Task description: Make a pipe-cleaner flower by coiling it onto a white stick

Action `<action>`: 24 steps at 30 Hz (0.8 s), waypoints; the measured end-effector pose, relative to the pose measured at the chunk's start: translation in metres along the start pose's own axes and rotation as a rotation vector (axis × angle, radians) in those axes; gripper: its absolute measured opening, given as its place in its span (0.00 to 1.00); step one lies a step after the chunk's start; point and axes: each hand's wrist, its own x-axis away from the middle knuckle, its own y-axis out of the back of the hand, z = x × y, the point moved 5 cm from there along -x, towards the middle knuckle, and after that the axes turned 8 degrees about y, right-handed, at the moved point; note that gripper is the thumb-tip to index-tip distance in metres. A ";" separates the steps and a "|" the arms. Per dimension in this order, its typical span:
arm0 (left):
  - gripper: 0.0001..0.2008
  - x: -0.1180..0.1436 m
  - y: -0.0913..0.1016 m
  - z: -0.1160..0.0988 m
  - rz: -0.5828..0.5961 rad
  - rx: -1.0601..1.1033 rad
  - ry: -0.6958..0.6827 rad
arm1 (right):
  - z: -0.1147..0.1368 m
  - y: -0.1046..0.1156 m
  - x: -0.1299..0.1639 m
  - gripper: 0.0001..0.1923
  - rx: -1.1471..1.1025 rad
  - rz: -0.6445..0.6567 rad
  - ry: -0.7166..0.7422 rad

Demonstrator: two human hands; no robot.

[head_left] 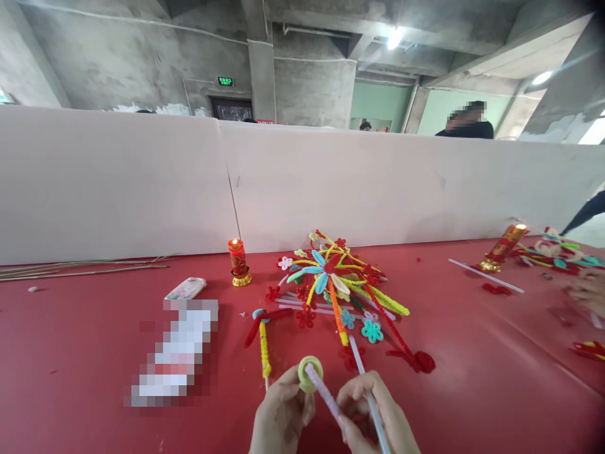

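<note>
My left hand [282, 413] pinches a small pale yellow-green coiled ring [309, 383] that looks like pipe cleaner. A fuzzy lavender stem [324, 392] meets its middle, and my right hand [375, 410] grips the stem's lower end. A translucent white glue stick [360, 364] also runs through the fingers of my right hand. Just beyond lies a pile of pipe-cleaner flowers [326, 271] in red, yellow, blue and orange. Left of it, a yellow wrapped stem [264, 347] carries a red and blue top.
A lit red candle [237, 258] stands at back left; another candle [505, 246] leans at right. A soft packet [186, 289] and thin sticks [85, 271] lie left. A white partition [331, 183] borders the red table [85, 353]. Another person's blurred hand [588, 290] is at far right.
</note>
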 end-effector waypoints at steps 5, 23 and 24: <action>0.09 0.001 0.003 0.000 -0.101 0.104 0.030 | 0.004 0.003 -0.004 0.13 0.065 0.080 0.026; 0.14 -0.001 0.006 -0.003 -0.335 0.046 -0.043 | 0.007 0.003 -0.007 0.11 0.161 0.159 0.007; 0.14 -0.001 0.006 -0.003 -0.338 0.044 -0.043 | 0.007 0.003 -0.008 0.11 0.166 0.159 0.010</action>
